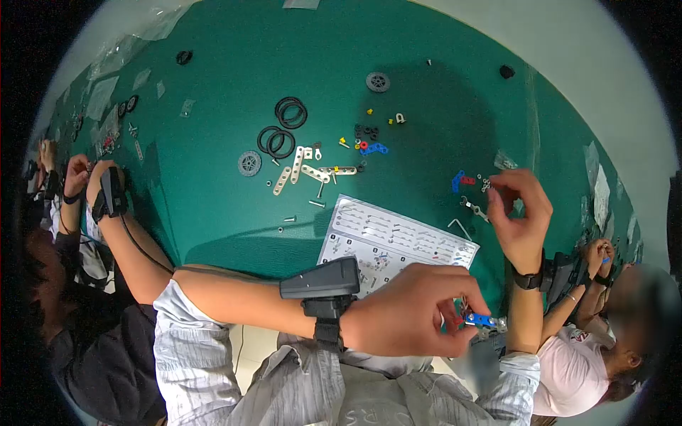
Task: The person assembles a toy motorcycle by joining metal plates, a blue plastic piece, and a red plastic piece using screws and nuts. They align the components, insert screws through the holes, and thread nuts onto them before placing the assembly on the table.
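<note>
My left hand is closed in a pinch around a small assembly with a blue perforated piece, and red and metal bits show between the fingers. Over at the right, my right hand is curled, thumb and index fingertips close together beside several small nuts. Whatever lies between those fingertips, if anything, is hidden. Near that hand are a small wrench, a hex key, a blue bent piece and a red piece. A printed instruction sheet lies partly under my left hand.
On the green table lie black rubber rings, grey wheels, perforated metal strips, loose screws and another blue piece. Other people work at the left and right, with clear plastic bags along the edges.
</note>
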`<state>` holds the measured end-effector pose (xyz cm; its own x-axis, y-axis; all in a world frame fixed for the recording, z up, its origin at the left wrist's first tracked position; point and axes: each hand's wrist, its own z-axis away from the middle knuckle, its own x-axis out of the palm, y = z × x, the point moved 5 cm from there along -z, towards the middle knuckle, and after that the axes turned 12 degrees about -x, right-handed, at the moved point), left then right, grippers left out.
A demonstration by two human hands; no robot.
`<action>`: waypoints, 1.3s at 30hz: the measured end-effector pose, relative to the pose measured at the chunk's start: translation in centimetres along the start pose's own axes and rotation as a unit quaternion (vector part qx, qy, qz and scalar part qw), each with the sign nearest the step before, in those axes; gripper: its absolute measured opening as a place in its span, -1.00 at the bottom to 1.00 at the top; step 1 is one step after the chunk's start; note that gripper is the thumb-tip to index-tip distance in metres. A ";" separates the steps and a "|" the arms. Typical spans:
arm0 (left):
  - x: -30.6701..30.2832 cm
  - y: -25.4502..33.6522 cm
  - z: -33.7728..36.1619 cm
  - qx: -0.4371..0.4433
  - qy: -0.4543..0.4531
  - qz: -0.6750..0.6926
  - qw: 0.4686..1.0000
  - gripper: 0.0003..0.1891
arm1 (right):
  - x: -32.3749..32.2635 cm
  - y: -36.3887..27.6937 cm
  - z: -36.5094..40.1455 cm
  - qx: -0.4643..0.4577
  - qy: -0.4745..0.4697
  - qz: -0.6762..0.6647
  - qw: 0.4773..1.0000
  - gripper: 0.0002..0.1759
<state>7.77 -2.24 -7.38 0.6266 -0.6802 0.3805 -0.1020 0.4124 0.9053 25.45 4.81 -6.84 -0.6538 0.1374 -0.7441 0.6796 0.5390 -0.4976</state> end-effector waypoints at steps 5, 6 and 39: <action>-1.0 -0.8 -0.6 -0.026 0.006 -0.013 1.000 -0.71 | -0.7 1.6 1.3 0.022 0.017 0.021 0.999 -0.79; -1.1 -0.9 -0.7 -0.031 0.008 -0.010 0.999 -0.70 | -0.7 2.0 1.5 0.019 0.019 0.016 1.000 -0.79; -8.4 -0.9 -5.3 -0.025 0.172 -0.043 0.984 -0.75 | -2.4 13.0 1.2 0.035 -0.062 0.100 0.992 -0.83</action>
<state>6.71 6.29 -12.38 0.8562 -0.4721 0.2097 -0.0054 0.3978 0.9175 36.23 10.47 -12.04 -0.4602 0.1306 -0.8782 0.8159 0.4521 -0.3603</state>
